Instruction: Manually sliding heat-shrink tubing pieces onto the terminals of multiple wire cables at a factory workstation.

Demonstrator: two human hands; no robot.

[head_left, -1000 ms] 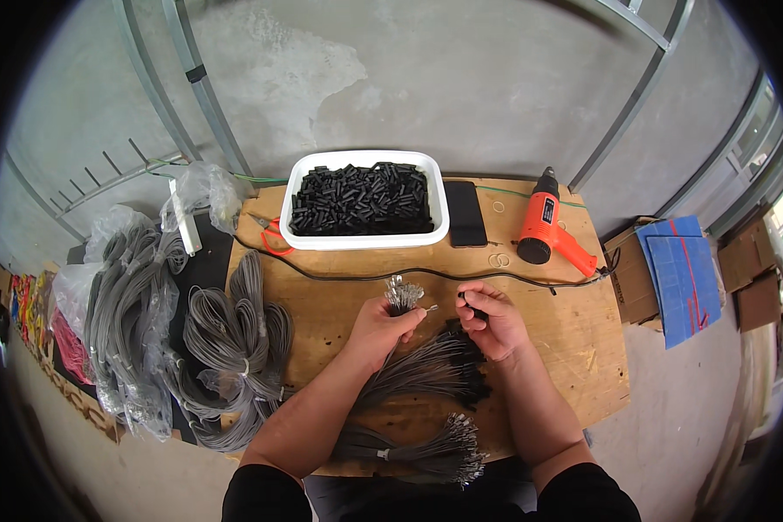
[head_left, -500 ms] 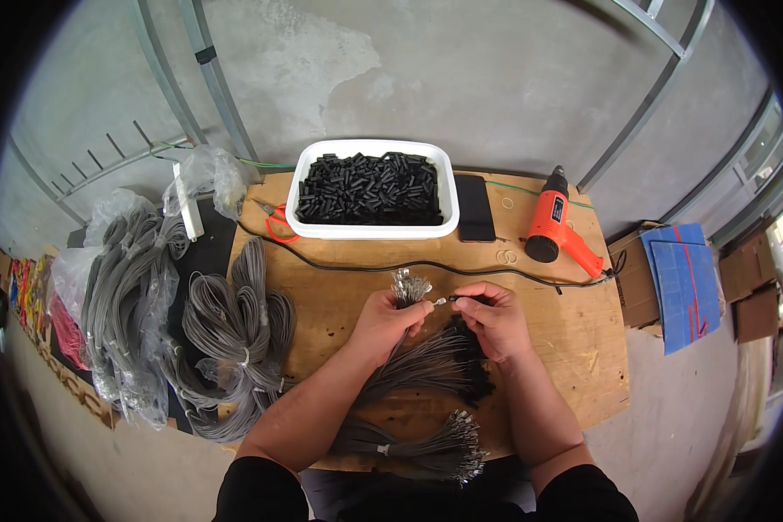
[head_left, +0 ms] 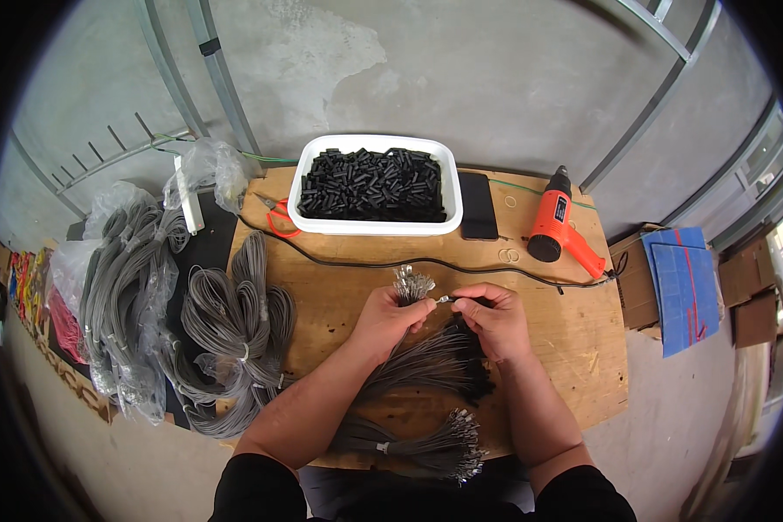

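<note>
My left hand (head_left: pixel 386 320) is closed around a bundle of grey wires, whose silver metal terminals (head_left: pixel 411 284) stick up above the fist. One terminal (head_left: pixel 444 299) points out to the right from its thumb and finger. My right hand (head_left: pixel 494 320) pinches a small black sleeve, mostly hidden by the fingertips, right at the end of that terminal. Beneath my hands, grey wires (head_left: pixel 418 365) fan out to black-covered ends (head_left: pixel 471 370). Nearer me lies a tied bundle of grey wires (head_left: pixel 383 448) with bare silver terminals.
A white tub (head_left: pixel 374 228) full of black sleeves stands at the back. Around it are red-handled pliers (head_left: pixel 280 219), a black phone (head_left: pixel 477 206) and a red heat gun (head_left: pixel 554 222). A black cord (head_left: pixel 409 263) crosses the table. Coiled grey wire bundles (head_left: pixel 239 335) lie at left.
My right hand has brought the black sleeve up to the terminal, closing the small gap between them. My left hand keeps its hold. The whole view has shifted slightly.
</note>
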